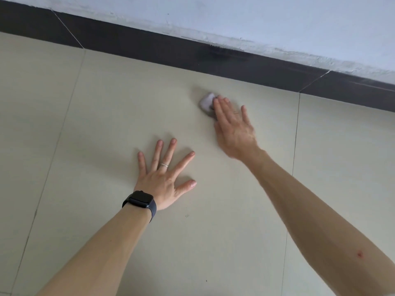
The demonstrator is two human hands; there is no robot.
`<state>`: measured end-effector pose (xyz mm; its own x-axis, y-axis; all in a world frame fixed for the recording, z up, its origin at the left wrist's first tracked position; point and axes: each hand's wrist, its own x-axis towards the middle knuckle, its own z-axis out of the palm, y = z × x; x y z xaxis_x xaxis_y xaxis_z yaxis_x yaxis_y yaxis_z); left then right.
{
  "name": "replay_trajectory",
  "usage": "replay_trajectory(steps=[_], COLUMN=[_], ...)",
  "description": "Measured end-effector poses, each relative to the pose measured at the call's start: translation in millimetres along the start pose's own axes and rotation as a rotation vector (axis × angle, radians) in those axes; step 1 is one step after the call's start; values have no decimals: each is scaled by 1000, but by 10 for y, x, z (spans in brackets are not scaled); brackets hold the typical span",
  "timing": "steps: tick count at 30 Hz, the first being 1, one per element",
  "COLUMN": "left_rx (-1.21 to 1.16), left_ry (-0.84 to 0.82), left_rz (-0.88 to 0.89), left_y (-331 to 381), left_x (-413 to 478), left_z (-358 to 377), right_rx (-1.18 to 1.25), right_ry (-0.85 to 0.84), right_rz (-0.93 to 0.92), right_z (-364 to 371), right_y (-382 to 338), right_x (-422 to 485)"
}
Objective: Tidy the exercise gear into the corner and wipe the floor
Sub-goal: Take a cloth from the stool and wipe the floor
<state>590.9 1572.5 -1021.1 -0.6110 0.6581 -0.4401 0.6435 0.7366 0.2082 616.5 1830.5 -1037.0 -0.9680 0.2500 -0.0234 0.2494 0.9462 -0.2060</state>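
My right hand (233, 124) presses flat on a small pale grey wiping cloth (206, 102) on the beige tiled floor (106, 124), near the dark skirting. Only the cloth's far left part shows beyond my fingertips; the rest lies under the palm. The right hand is slightly blurred. My left hand (165, 176) rests flat on the floor with fingers spread wide, holding nothing, a black watch on its wrist and a ring on one finger. No exercise gear is in view.
A dark skirting board (149, 48) runs along the base of a white wall (277, 22) at the top. Thin grout lines cross the floor. A few tiny dark specks (187, 215) lie on the tile near my left forearm.
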Motion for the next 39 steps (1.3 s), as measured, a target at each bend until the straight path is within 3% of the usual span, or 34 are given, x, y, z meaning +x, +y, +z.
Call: replay_trajectory(steps=[1, 4, 6, 8, 13, 16, 17, 20, 21, 23, 26, 28, 30, 33, 34, 36, 39], left_rx=[-2, 5, 3, -1, -16, -8, -3, -24, -25, -31, -16, 2, 2, 2, 3, -1, 13], left_ry=[-1, -5, 0, -1, 10, 55, 78, 142, 167, 205, 192, 183, 203, 229, 236, 247, 263], left_rz=[3, 6, 9, 15, 7, 15, 28, 89, 103, 78, -2, -1, 5, 6, 2, -6, -2], left_y=[2, -10, -23, -18, 9, -5, -17, -88, -132, -254, -468, -573, -601, -579, -579, -583, -573], left_x=[4, 13, 8, 1, -3, -4, -1, -49, -99, -266, -625, -785, -829, -815, -822, -837, -840], left_z=[3, 2, 1, -5, -35, 8, 21, 47, 67, 135, 282, 351, 383, 418, 426, 427, 431], right_rx=[-6, 130, 193, 192, 118, -3, 2, 161, 185, 202, 183, 121, 68, 165, 181, 146, 114], right_ry=[30, 100, 162, 141, -108, -148, -141, -14, 38, 41, -115, -186, -134, -30, -8, -30, -213], right_rz=[46, 464, 519, 323, -205, -332, -239, 276, 336, 208, -293, -561, -523, 64, 160, 37, -496], right_z=[-50, -174, -142, -51, 12, -64, -74, -82, -47, 80, 193, 196, 177, 88, 71, 117, 154], right_y=[167, 543, 362, 38, -373, -121, -46, -142, -315, -725, -1193, -1139, -949, -826, -906, -1132, -1289], right_x=[17, 16, -108, -452, -1552, -1475, -1367, -1195, -1250, -1579, -2240, -2365, -2194, -1955, -1997, -2359, -3065])
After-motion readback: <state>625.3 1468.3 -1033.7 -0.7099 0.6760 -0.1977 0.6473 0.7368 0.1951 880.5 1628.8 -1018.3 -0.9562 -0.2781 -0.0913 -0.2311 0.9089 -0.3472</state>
